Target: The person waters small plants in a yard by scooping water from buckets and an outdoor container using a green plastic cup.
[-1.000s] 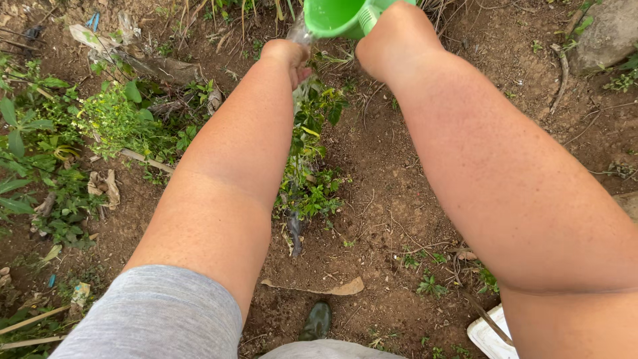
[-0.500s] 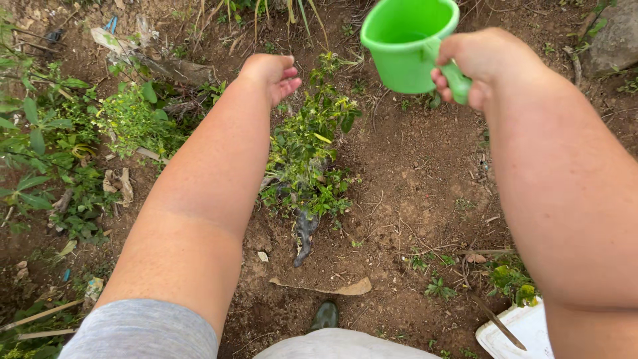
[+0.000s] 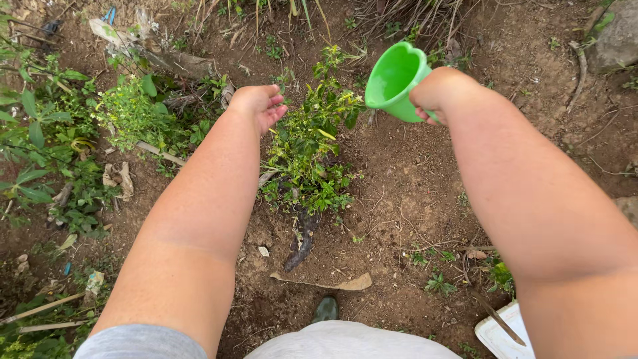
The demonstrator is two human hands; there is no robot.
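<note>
Right hand grips the handle of a green plastic cup, tipped on its side, mouth toward the left hand. Left hand is empty, fingers loosely curled (palm partly hidden). Between and just below both hands: small leafy shrub in bare soil.

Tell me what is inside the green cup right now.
The green cup, held in the right hand, is tipped toward the small leafy plant. Its visible inner wall looks bare green, with no water showing. The deepest part of the bottom is hidden by the rim's angle.
</note>
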